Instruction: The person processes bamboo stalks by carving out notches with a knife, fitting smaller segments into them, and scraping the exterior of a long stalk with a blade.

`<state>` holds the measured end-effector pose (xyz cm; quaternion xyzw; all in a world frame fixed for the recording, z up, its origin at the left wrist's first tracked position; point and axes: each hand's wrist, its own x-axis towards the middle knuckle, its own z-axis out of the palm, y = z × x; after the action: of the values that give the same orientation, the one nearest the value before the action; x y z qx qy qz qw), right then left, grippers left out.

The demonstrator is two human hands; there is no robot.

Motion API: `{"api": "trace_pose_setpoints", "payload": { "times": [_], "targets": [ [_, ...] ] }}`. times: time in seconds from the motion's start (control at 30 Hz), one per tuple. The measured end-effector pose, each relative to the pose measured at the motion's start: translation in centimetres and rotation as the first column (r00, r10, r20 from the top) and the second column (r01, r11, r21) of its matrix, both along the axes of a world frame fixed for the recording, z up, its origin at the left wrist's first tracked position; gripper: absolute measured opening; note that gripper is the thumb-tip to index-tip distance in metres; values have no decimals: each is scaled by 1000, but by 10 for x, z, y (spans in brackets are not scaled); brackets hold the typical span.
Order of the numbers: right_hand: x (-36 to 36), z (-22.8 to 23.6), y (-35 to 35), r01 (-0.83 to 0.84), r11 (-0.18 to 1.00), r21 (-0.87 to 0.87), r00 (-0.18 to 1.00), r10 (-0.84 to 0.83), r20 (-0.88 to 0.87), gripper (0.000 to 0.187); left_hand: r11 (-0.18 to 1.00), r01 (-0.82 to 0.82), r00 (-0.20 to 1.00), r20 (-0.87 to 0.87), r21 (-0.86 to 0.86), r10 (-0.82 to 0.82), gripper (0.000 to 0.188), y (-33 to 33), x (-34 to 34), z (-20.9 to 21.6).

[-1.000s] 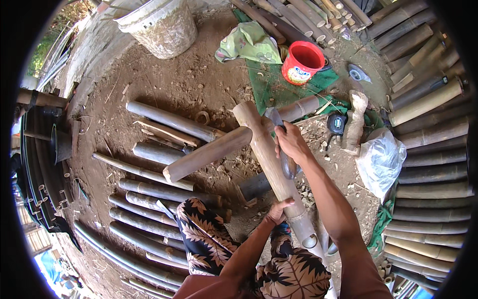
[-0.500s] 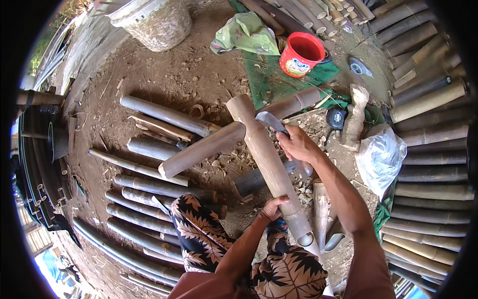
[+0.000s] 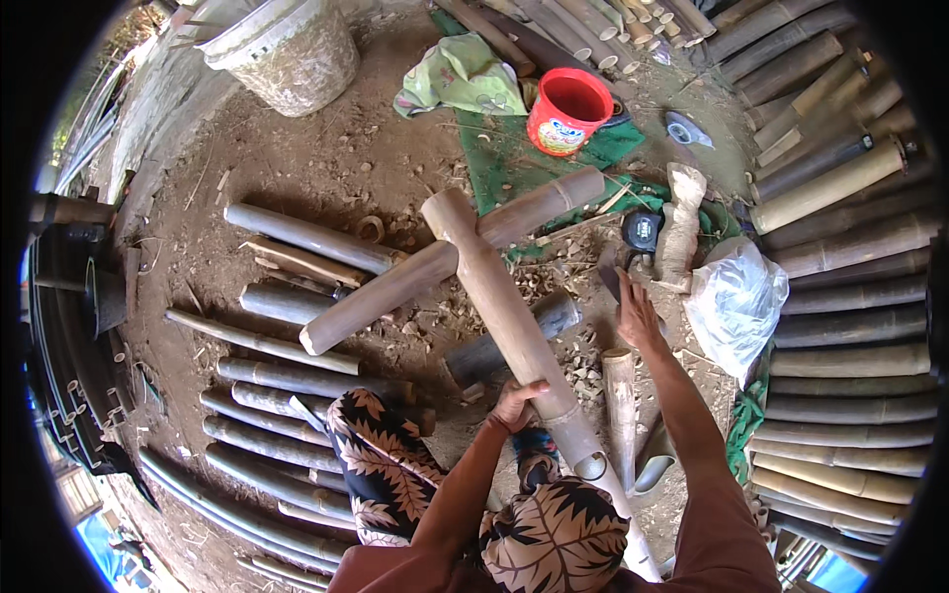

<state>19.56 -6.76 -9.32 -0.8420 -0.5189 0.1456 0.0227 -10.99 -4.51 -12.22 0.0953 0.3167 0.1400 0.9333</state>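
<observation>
A long pale bamboo tube point(image 3: 509, 311) slants from my lap away to the far left, its upper part resting across another bamboo pole point(image 3: 381, 296) that lies crosswise. My left hand point(image 3: 516, 403) grips the tube near its lower end, thumb over the top. The near end shows a hollow opening. To the right of the tube, apart from it, my right hand point(image 3: 641, 314) holds a knife point(image 3: 610, 275) low over the ground. The broad dark blade points away from me, and the handle is mostly hidden by my fingers.
Cut bamboo poles point(image 3: 277, 415) lie in rows at left; more are stacked point(image 3: 850, 341) at right. A short bamboo piece point(image 3: 620, 405) stands near my right forearm. Beyond are a tape measure point(image 3: 641, 230), plastic bag point(image 3: 736, 301), red bucket point(image 3: 568, 114), green cloth point(image 3: 460, 77) and large stained tub point(image 3: 287, 64).
My right hand has carried the knife off the bamboo tube, to the right and down toward the ground. My left hand keeps its hold on the tube.
</observation>
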Motion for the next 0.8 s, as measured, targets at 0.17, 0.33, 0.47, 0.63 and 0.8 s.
{"api": "trace_pose_setpoints", "payload": {
  "times": [0.17, 0.33, 0.47, 0.63, 0.8],
  "targets": [
    [-67, -6, -44, -78, 935, 347, 994, 45, 100, 62, 972, 36, 977, -212, 233, 14, 61, 7, -8, 20],
    [-160, 34, -74, 254, 921, -295, -63, -288, -956, 92, 754, 410, 886, -422, 513, -195, 53, 27, -21, 23],
    [-155, 55, -91, 362, 926, -105, 251, -205, -946, 95, 25, 711, 675, -672, 702, -304, 33, 65, -7, 95],
    [-142, 230, -117, 220, 950, 222, 855, -78, -513, 103, -228, 135, 990, -123, 964, 62, 28, 168, -9, 315],
    [-157, 278, -109, 261, 946, 194, 962, -238, -137, 104, -464, -92, 949, 219, 881, 227, 81, 237, 38, 448]
  ]
}}
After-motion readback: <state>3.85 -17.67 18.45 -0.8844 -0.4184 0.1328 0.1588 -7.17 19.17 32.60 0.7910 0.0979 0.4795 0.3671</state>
